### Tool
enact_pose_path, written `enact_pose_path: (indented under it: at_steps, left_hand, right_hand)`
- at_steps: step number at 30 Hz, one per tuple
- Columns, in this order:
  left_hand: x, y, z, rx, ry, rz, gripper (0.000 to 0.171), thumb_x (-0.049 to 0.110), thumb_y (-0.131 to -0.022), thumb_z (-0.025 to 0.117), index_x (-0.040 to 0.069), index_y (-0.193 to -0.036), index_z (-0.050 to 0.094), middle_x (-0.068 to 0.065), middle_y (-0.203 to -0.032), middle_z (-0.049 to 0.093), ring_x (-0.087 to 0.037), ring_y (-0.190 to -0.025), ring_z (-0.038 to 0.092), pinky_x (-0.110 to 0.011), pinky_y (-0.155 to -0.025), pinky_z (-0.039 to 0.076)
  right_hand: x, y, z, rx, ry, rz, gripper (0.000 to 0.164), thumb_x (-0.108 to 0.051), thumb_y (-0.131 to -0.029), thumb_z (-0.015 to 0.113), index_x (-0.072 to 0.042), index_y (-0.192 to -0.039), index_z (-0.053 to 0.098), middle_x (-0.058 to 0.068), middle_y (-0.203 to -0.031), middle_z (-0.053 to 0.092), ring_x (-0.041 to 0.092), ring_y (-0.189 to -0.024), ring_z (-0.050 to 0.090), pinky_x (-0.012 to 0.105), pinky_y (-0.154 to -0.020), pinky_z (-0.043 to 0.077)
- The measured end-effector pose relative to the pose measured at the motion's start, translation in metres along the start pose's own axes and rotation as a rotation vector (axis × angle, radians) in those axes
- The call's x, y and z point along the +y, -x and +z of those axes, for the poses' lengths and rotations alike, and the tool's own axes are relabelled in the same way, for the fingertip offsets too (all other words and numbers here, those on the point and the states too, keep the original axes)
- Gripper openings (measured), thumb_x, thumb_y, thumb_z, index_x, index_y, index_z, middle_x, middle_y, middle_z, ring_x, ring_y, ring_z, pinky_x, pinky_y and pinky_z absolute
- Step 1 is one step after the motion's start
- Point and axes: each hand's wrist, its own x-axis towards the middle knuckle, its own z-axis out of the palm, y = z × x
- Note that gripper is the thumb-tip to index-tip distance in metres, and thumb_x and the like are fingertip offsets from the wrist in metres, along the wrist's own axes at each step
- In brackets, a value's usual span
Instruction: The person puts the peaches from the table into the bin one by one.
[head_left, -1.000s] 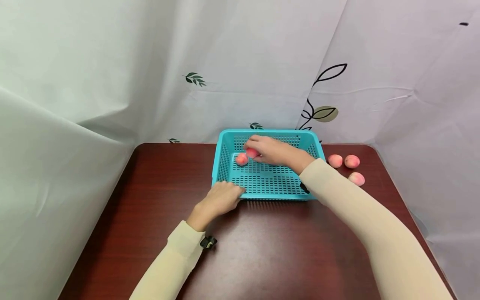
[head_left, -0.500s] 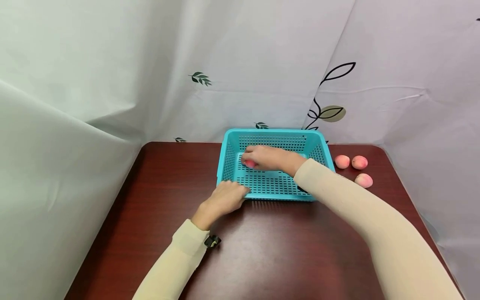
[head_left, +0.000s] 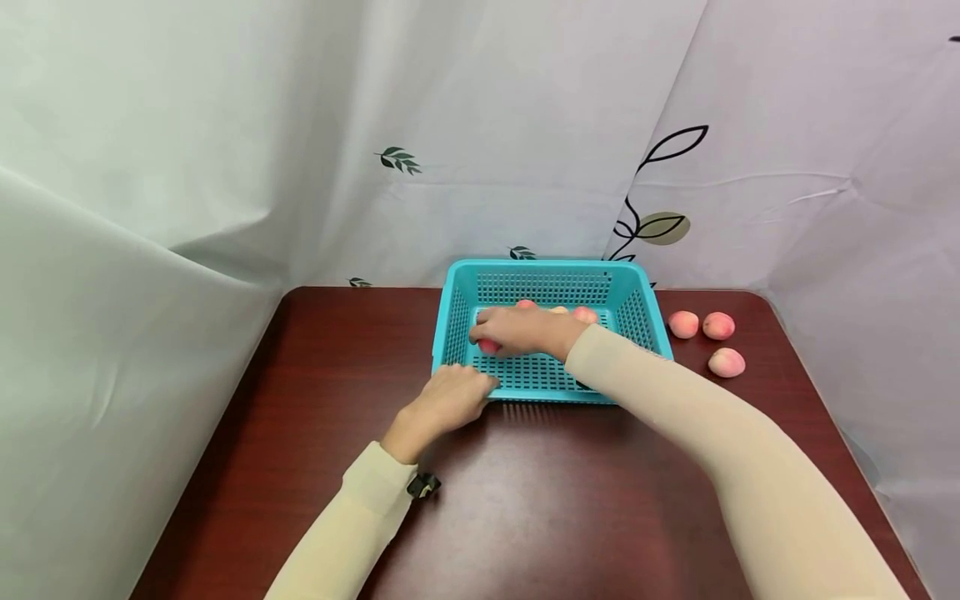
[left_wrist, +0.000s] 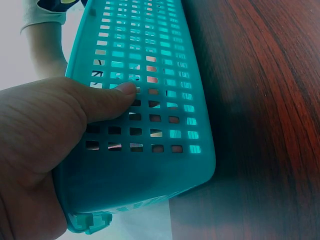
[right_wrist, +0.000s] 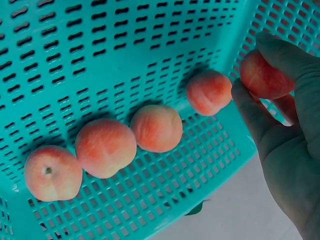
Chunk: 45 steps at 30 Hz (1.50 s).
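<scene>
Inside a turquoise perforated basket [head_left: 542,393] my right hand [head_left: 513,331] pinches a reddish peach [head_left: 489,347] between thumb and fingers, near the left end. The right wrist view shows this held peach [right_wrist: 265,77] close to a basket wall, with several peaches [right_wrist: 106,148] lying in a row along the far side. My left hand [head_left: 453,396] grips the basket's near-left rim. In the left wrist view its thumb [left_wrist: 112,102] presses flat on the outer side wall [left_wrist: 135,175], while its other fingers are mostly hidden behind the wall.
Right of the basket, three loose peaches [head_left: 718,326] lie on the dark red-brown table [head_left: 525,500]. A pale curtain with leaf prints [head_left: 480,150] hangs directly behind the table and along both sides.
With the peach in its grip, my right hand has moved left and toward the near side of the basket. Peaches behind it have come into view. My left hand stays on the rim.
</scene>
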Motion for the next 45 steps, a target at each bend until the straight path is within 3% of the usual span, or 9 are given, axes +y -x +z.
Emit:
enact_pose_path:
  at_steps: [5, 10, 15, 26, 39, 45]
  left_hand:
    - [-0.002, 0.004, -0.002, -0.002, -0.008, -0.002, 0.045, 0.005, -0.099, 0.062, 0.02, -0.062, 0.041, 0.006, -0.055, 0.027, -0.009, -0.051, 0.024, -0.026, -0.049, 0.017]
    - [-0.001, 0.004, -0.003, -0.008, -0.017, -0.002, 0.042, 0.005, -0.098, 0.064, 0.02, -0.063, 0.044, 0.006, -0.054, 0.029, -0.01, -0.049, 0.028, -0.026, -0.048, 0.019]
    - [0.0, 0.003, -0.003, -0.009, -0.018, 0.011, 0.043, 0.006, -0.099, 0.062, 0.02, -0.063, 0.041, 0.006, -0.055, 0.027, -0.009, -0.05, 0.024, -0.026, -0.049, 0.018]
    - [0.001, 0.003, 0.001, 0.019, -0.033, 0.012, 0.036, 0.008, -0.098, 0.065, 0.019, -0.066, 0.052, 0.004, -0.054, 0.04, -0.01, -0.048, 0.036, -0.026, -0.047, 0.024]
    - [0.002, 0.003, 0.0, 0.011, -0.021, 0.007, 0.04, 0.007, -0.097, 0.065, 0.02, -0.065, 0.046, 0.006, -0.054, 0.032, -0.008, -0.049, 0.028, -0.025, -0.047, 0.022]
    - [0.002, 0.002, 0.001, 0.018, -0.036, 0.011, 0.04, 0.008, -0.097, 0.065, 0.02, -0.065, 0.046, 0.006, -0.054, 0.032, -0.009, -0.048, 0.029, -0.025, -0.046, 0.022]
  right_hand:
    - [-0.004, -0.011, 0.001, -0.052, 0.054, 0.006, 0.023, -0.017, -0.097, 0.068, -0.02, -0.119, 0.064, -0.001, -0.113, 0.062, 0.017, -0.101, 0.056, 0.028, -0.084, 0.049]
    - [-0.003, -0.018, 0.007, -0.088, 0.036, 0.008, 0.037, -0.02, -0.096, 0.073, -0.018, -0.132, 0.063, 0.004, -0.124, 0.062, 0.021, -0.108, 0.058, 0.031, -0.085, 0.053]
    - [-0.002, -0.022, 0.013, -0.114, 0.039, -0.006, 0.033, -0.018, -0.099, 0.067, -0.018, -0.131, 0.064, 0.005, -0.123, 0.062, 0.02, -0.104, 0.061, 0.031, -0.082, 0.053]
    - [-0.004, -0.026, 0.025, -0.145, 0.061, -0.016, 0.033, -0.005, -0.095, 0.065, -0.019, -0.125, 0.063, 0.003, -0.116, 0.061, 0.017, -0.095, 0.06, 0.029, -0.077, 0.052]
    - [-0.008, -0.026, 0.027, -0.174, 0.131, 0.005, 0.034, -0.004, -0.098, 0.062, -0.023, -0.126, 0.062, 0.001, -0.116, 0.06, 0.014, -0.094, 0.06, 0.028, -0.077, 0.053]
    - [-0.008, -0.024, 0.027, -0.185, 0.153, 0.011, 0.041, -0.007, -0.095, 0.066, -0.025, -0.131, 0.061, 0.001, -0.119, 0.059, 0.015, -0.093, 0.06, 0.028, -0.077, 0.053]
